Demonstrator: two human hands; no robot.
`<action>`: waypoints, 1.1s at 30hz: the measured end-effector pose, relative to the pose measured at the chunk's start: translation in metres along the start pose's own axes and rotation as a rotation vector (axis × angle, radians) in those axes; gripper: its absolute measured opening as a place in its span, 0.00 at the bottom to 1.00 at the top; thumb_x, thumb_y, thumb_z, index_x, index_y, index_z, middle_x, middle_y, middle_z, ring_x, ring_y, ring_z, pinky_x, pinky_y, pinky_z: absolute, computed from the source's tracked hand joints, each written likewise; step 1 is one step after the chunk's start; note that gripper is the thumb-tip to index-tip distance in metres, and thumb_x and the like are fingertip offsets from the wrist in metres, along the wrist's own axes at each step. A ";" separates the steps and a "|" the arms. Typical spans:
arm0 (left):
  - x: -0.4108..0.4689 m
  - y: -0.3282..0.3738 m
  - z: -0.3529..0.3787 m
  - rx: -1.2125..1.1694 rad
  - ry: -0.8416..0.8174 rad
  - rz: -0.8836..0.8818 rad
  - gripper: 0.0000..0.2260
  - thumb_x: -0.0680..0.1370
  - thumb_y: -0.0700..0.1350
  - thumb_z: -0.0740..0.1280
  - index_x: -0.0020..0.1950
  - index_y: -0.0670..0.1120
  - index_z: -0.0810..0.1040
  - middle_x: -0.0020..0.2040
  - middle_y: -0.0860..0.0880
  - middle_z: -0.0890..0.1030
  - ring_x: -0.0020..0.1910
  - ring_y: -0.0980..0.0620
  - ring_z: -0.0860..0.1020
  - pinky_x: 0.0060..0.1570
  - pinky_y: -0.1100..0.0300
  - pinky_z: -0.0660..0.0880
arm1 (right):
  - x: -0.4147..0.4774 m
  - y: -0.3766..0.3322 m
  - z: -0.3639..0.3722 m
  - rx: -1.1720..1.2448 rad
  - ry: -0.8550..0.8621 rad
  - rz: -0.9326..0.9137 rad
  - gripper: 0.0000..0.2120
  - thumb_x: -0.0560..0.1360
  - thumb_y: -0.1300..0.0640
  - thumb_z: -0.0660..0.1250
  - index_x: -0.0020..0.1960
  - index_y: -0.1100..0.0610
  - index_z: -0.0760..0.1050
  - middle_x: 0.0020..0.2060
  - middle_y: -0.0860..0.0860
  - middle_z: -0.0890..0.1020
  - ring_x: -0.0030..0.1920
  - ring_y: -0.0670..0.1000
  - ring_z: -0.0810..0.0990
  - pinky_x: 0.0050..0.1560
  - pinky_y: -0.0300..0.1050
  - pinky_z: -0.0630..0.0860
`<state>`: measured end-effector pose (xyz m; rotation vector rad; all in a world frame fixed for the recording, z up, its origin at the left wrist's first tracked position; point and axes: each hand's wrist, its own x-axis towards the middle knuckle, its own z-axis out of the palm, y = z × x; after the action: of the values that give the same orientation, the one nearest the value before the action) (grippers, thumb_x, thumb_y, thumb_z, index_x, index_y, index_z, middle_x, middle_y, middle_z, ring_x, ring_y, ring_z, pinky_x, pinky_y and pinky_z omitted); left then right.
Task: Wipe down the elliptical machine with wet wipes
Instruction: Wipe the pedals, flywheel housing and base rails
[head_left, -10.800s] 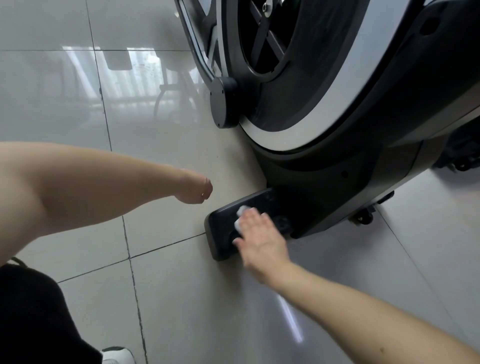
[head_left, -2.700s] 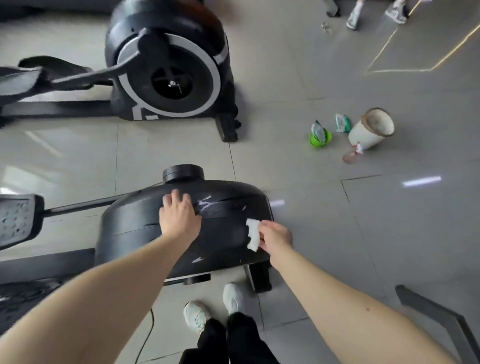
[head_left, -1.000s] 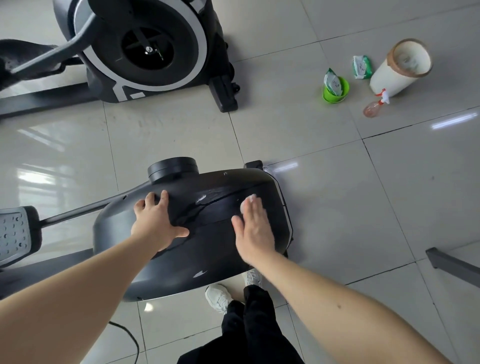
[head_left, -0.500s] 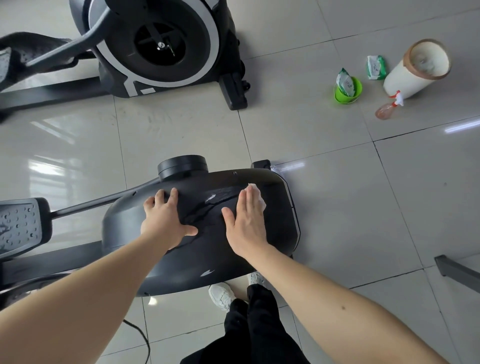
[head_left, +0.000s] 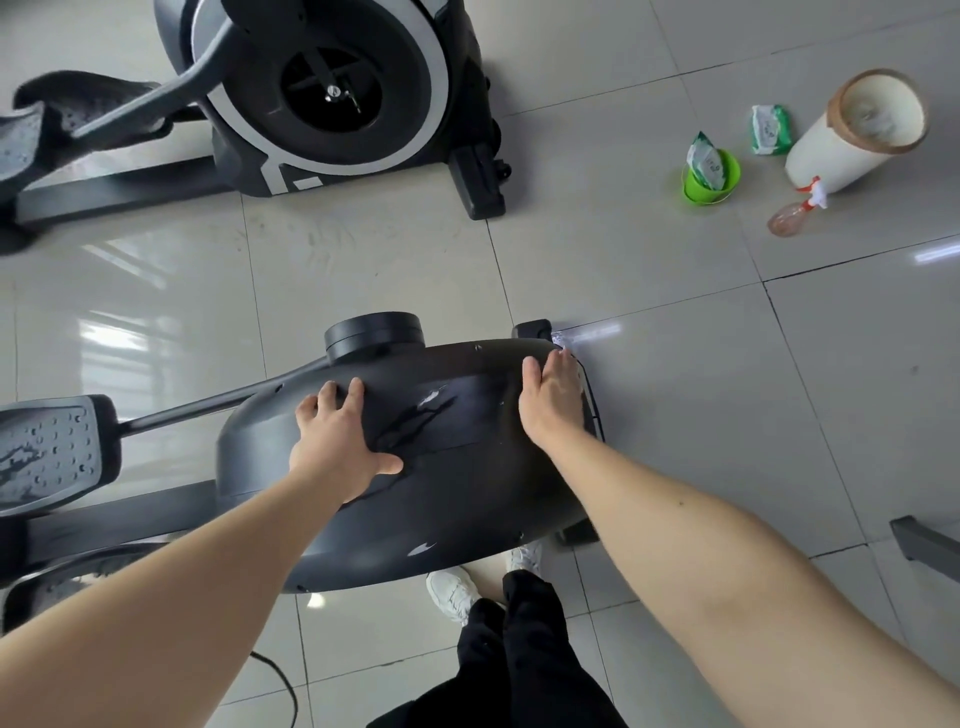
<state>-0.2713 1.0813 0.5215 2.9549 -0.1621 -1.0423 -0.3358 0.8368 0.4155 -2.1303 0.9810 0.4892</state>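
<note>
The elliptical machine's black flywheel housing (head_left: 457, 499) fills the middle of the view, with a scuffed patch on top. My left hand (head_left: 337, 441) lies flat on the housing's left part, fingers spread. My right hand (head_left: 553, 397) presses a white wet wipe (head_left: 560, 341) against the housing's far right end; only a small corner of the wipe shows past my fingertips. A black pedal (head_left: 49, 452) sticks out at the left.
A second elliptical machine (head_left: 322, 98) stands on the tiled floor beyond. At the far right are a green cup (head_left: 714, 179) holding a wipes pack, another wipes pack (head_left: 771, 130), a white bin (head_left: 857, 137) and a spray bottle (head_left: 792, 215). My white shoes (head_left: 454, 592) are below the housing.
My right hand has slid the wipe rightward across the housing top to its far right end. My left hand has stayed in place on the housing.
</note>
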 end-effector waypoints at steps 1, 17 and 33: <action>0.000 0.000 0.000 0.001 -0.001 0.000 0.53 0.69 0.59 0.79 0.83 0.53 0.48 0.81 0.47 0.51 0.79 0.42 0.48 0.66 0.42 0.71 | -0.009 -0.006 0.006 0.002 0.031 -0.009 0.34 0.86 0.43 0.43 0.82 0.65 0.46 0.83 0.59 0.47 0.83 0.54 0.44 0.82 0.50 0.41; 0.001 0.000 -0.001 0.013 0.003 -0.022 0.54 0.67 0.59 0.80 0.83 0.53 0.50 0.81 0.47 0.52 0.79 0.42 0.49 0.71 0.41 0.68 | -0.053 -0.003 0.019 -0.147 -0.019 -0.116 0.37 0.83 0.40 0.36 0.81 0.66 0.39 0.82 0.61 0.40 0.82 0.57 0.38 0.81 0.53 0.38; 0.002 0.005 -0.003 -0.004 0.000 -0.040 0.55 0.67 0.58 0.81 0.84 0.52 0.50 0.81 0.47 0.52 0.79 0.42 0.48 0.72 0.41 0.67 | -0.124 -0.010 0.027 -0.284 -0.125 -0.357 0.40 0.79 0.38 0.23 0.80 0.66 0.34 0.79 0.63 0.33 0.80 0.59 0.30 0.80 0.56 0.35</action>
<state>-0.2684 1.0763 0.5223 2.9669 -0.1018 -1.0453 -0.4082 0.9223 0.4756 -2.4271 0.4658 0.6003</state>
